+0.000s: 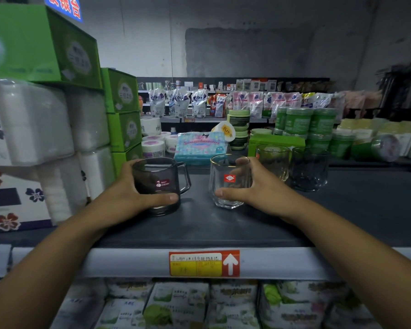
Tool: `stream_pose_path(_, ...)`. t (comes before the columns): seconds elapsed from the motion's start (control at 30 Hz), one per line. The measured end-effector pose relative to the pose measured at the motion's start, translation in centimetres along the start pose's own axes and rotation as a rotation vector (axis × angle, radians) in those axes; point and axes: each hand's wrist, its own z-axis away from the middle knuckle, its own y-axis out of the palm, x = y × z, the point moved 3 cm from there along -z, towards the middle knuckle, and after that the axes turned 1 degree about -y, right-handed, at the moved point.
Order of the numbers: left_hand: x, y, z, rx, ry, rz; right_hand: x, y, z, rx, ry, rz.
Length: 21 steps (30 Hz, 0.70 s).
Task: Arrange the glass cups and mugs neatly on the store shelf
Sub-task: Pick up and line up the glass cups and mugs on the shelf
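Note:
A smoky grey glass mug (pixel 159 179) with a handle on its right stands on the dark shelf top (pixel 199 224). My left hand (pixel 128 193) grips it from the left, thumb across its front base. A clear glass cup (pixel 228 184) with a red label stands to its right, and my right hand (pixel 254 186) grips it from the right side. Further right stand a greenish glass cup (pixel 273 162) and a dark blue glass cup (pixel 310 169), side by side and untouched.
Packs of toilet paper (pixel 31 129) and green boxes (pixel 124 110) rise on the left. A blue patterned box (pixel 199 146), tubs and green jars (pixel 299 122) crowd the back. The shelf's front edge carries a price label (pixel 204 263); packaged goods fill the shelf below.

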Motion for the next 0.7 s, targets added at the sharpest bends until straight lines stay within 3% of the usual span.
stream_pose_path(0.1,-0.3,0.3,-0.2,0.075,0.079,0.008,0.6,0.2,0.0,-0.023,0.0,0.045)
stream_pose_path(0.27,-1.0,0.4,0.2,0.036,0.149,0.016,1.8,0.3,0.3,-0.095,-0.028,0.003)
stream_pose_path(0.53,-4.3,-0.8,3.6,-0.233,0.255,0.259,3.3,-2.2,2.7,-0.271,-0.008,-0.233)
stream_pose_path(0.7,-6.7,1.4,5.9,-0.143,0.327,0.44,4.1,-3.7,6.3,-0.315,-0.014,-0.447)
